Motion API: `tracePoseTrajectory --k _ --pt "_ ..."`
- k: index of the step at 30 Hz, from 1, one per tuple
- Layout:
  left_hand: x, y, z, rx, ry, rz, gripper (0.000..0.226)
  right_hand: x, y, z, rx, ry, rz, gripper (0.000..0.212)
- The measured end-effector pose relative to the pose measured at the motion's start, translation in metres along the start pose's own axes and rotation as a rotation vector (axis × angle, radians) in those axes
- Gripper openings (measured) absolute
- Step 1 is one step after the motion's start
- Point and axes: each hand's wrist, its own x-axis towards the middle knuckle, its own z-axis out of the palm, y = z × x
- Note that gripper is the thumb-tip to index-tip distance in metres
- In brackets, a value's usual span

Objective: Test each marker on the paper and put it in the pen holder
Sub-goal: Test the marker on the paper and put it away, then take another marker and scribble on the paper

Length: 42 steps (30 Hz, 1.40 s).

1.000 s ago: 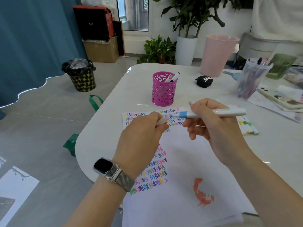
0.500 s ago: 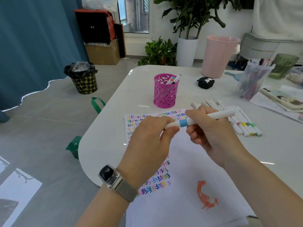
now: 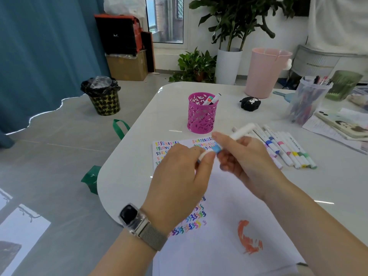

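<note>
Together we hold one marker (image 3: 242, 130) above the paper (image 3: 229, 196): our right hand (image 3: 245, 158) grips its white barrel, our left hand (image 3: 179, 176) pinches the capped end by the blue band. Beyond, unused markers (image 3: 288, 148) lie in a row on the surface (image 3: 338, 186), and the pink pen holder (image 3: 201, 114) stands behind the paper, markers already inside.

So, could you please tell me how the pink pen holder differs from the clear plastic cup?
The pink perforated metal pen holder is opaque and holds few markers; the clear plastic cup is see-through, taller and crammed with pens. Both stand upright on the white table.
</note>
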Motion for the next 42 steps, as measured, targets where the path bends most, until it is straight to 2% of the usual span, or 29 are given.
tracePoseTrajectory --k 2,4,5,7,10,12,13,15,17,19,21,24,27,29,31,34,36,42 --pt "0.009 -0.003 -0.006 -0.042 0.038 -0.099 0.036 0.008 -0.001 -0.007 -0.226 0.091 -0.215 0.058" --pt "0.014 -0.012 -0.012 -0.071 0.030 -0.160 0.032 0.012 0.002 -0.018 -0.761 0.095 -0.644 0.072" --pt "0.015 -0.016 -0.015 -0.077 -0.002 -0.161 0.031 0.013 0.006 -0.023 -1.007 0.022 -0.855 0.074" --pt "0.016 -0.021 -0.020 -0.074 -0.094 -0.135 0.030 0.017 0.020 -0.025 -1.300 -0.149 -1.038 0.069" --pt "0.017 -0.025 -0.025 -0.064 -0.175 -0.121 0.029 0.018 0.034 -0.012 -1.347 -0.210 -1.147 0.052" --pt "0.016 -0.028 -0.029 -0.087 -0.182 -0.141 0.021 0.022 0.025 -0.003 -1.289 -0.168 -1.095 0.051" --pt "0.015 -0.030 -0.031 -0.068 -0.185 -0.148 0.018 0.027 0.015 0.001 -1.169 -0.129 -1.003 0.055" --pt "0.014 -0.036 -0.033 0.091 -0.214 -0.132 0.029 0.044 -0.006 0.006 -0.817 -0.057 -0.876 0.057" --pt "0.014 -0.041 -0.033 0.270 -0.259 -0.122 0.037 0.075 -0.029 0.008 -0.553 0.097 -0.890 0.050" --pt "0.015 -0.044 -0.031 0.354 -0.313 -0.148 0.038 0.105 -0.044 0.013 -0.451 0.184 -0.873 0.041" --pt "0.016 -0.046 -0.027 0.370 -0.374 -0.187 0.038 0.131 -0.046 0.017 -0.547 0.212 -0.811 0.034" --pt "0.018 -0.048 -0.025 0.379 -0.446 -0.236 0.039 0.147 -0.039 0.018 -0.920 0.146 -0.663 0.037" --pt "0.018 -0.052 -0.023 0.414 -0.505 -0.272 0.039 0.138 -0.034 0.005 -0.907 0.191 -0.652 0.042" --pt "0.017 -0.052 -0.022 0.442 -0.555 -0.289 0.039 0.122 -0.029 -0.016 -0.860 0.329 -0.721 0.031" --pt "0.017 -0.050 -0.021 0.465 -0.596 -0.297 0.040 0.106 -0.014 -0.047 -1.006 0.410 -0.698 0.022" --pt "0.015 -0.047 -0.019 0.490 -0.607 -0.304 0.041 0.093 0.017 -0.084 -1.457 0.283 -0.368 0.025" --pt "0.014 -0.045 -0.018 0.512 -0.601 -0.309 0.041 0.088 0.027 -0.090 -1.643 0.242 -0.182 0.029" --pt "0.011 -0.041 -0.015 0.551 -0.592 -0.313 0.042 0.084 0.030 -0.072 -1.802 0.350 -0.222 0.029"
